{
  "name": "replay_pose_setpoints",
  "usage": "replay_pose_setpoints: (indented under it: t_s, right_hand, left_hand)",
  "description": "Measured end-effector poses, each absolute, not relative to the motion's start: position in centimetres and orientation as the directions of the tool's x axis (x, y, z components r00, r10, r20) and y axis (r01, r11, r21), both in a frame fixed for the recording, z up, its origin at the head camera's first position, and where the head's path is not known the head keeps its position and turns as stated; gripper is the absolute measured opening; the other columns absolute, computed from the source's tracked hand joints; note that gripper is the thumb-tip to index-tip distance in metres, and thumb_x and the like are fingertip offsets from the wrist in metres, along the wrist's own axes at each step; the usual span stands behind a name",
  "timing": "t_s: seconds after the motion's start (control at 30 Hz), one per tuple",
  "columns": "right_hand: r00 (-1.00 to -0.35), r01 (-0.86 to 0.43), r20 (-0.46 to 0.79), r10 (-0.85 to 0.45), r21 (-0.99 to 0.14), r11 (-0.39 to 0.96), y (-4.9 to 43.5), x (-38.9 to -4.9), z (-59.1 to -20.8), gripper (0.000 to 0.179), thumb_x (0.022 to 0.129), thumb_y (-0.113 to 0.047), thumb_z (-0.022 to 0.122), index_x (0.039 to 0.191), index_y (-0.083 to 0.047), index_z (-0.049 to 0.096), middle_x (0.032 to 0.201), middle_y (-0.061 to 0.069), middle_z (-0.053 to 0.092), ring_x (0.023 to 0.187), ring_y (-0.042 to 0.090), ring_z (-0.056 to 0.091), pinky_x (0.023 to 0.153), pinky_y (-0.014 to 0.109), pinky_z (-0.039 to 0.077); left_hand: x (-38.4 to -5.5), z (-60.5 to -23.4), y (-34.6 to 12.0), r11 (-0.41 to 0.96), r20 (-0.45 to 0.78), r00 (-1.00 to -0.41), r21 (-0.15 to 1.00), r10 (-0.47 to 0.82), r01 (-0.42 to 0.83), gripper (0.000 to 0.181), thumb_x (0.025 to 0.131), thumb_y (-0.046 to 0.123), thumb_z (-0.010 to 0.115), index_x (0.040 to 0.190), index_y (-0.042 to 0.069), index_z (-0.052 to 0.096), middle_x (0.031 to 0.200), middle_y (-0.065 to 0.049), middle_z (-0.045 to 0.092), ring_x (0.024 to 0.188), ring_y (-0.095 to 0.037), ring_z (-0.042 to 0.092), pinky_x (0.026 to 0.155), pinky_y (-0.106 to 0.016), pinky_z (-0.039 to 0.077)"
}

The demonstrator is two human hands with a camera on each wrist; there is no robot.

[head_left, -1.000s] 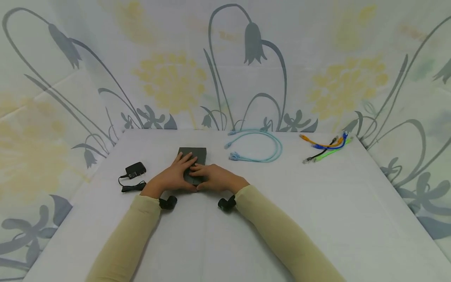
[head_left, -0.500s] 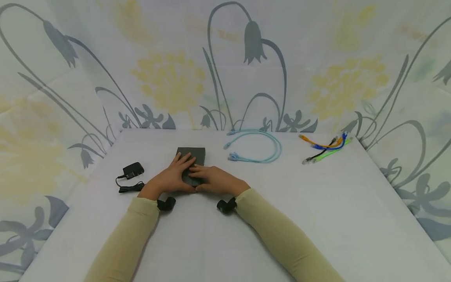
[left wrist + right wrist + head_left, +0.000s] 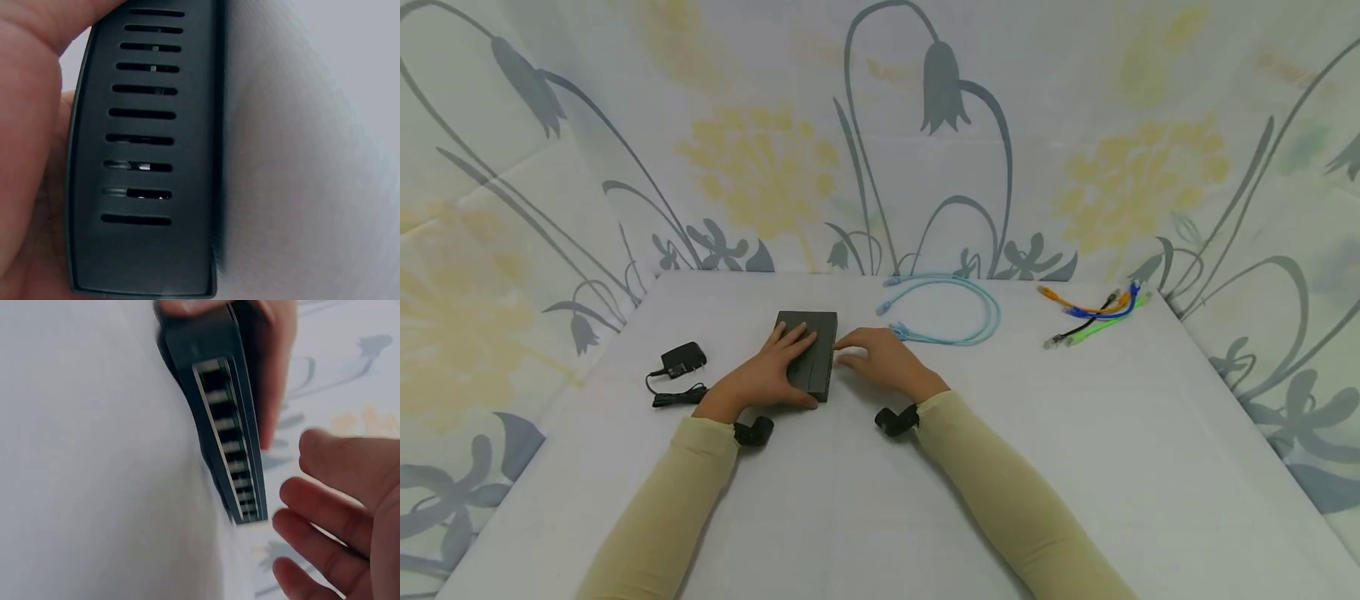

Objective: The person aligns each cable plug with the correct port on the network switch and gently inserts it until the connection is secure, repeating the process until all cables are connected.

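Note:
A dark network switch (image 3: 818, 367) lies flat on the white table, its row of ports (image 3: 231, 447) facing right. My left hand (image 3: 762, 377) rests on the switch from the left, with fingers stretched over its top and the thumb along its near edge. In the left wrist view a slotted vent side (image 3: 140, 140) shows close beside that hand. My right hand (image 3: 883, 365) is just right of the switch, with loosely bent fingertips close to the port side; in the right wrist view its fingers (image 3: 325, 519) hold nothing.
A black power adapter (image 3: 683, 359) and its bundled cord (image 3: 679, 396) lie to the left. Light-blue network cables (image 3: 988, 312) form a loop behind my right hand. Short orange, blue, black and green patch cables (image 3: 1101, 315) lie at the back right. A patterned cloth hangs behind.
My right hand has come off the top of the switch and moved right to its port side, uncovering more of the top. The left hand stays on the switch.

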State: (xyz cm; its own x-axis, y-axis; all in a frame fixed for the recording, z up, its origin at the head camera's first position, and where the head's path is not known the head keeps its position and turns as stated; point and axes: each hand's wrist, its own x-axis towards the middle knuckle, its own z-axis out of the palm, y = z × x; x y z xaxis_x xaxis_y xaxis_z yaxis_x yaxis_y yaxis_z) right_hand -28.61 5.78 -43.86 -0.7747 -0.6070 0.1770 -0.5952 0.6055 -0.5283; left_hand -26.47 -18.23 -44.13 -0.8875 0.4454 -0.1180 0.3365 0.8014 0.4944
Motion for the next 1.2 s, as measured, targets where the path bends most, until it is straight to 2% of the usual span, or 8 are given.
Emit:
replay_pose_setpoints:
  t_s: [0.4, 0.77, 1.2]
  right_hand:
    - [-0.909, -0.408, 0.187, -0.373, -0.581, 0.704, 9.3, -31.1, -44.0, 0.028, 0.097, -0.024, 0.061, 0.121, -0.013, 0.069, 0.126, 0.004, 0.066, 0.122, 0.023, 0.058, 0.104, 0.038, 0.046]
    - [-0.950, -0.313, 0.191, -0.248, -0.610, 0.728, 12.0, -31.9, -44.8, 0.028, 0.098, -0.022, 0.059, 0.122, -0.011, 0.068, 0.121, 0.009, 0.066, 0.114, 0.026, 0.060, 0.098, 0.041, 0.048]
    - [-0.964, -0.261, 0.128, -0.231, -0.599, 0.757, 13.0, -32.3, -45.6, 0.031, 0.098, -0.023, 0.057, 0.124, -0.008, 0.066, 0.118, 0.010, 0.066, 0.108, 0.026, 0.061, 0.093, 0.040, 0.050]
  left_hand:
    - [-26.6, -44.0, -18.2, 0.796, -0.099, -0.886, 0.492, 0.453, 0.352, 0.113, 0.069, 0.050, 0.084, 0.157, 0.018, 0.019, 0.165, -0.009, 0.005, 0.150, -0.040, -0.011, 0.112, -0.067, 0.022]
    - [-26.5, -44.1, -18.3, 0.791, -0.102, -0.883, 0.500, 0.457, 0.352, 0.113, 0.069, 0.050, 0.084, 0.157, 0.018, 0.019, 0.165, -0.009, 0.004, 0.150, -0.040, -0.011, 0.112, -0.067, 0.022]
    - [-26.3, -43.9, -18.3, 0.791, -0.099, -0.885, 0.501, 0.455, 0.351, 0.113, 0.070, 0.049, 0.084, 0.157, 0.017, 0.020, 0.165, -0.010, 0.005, 0.150, -0.040, -0.011, 0.113, -0.066, 0.021]
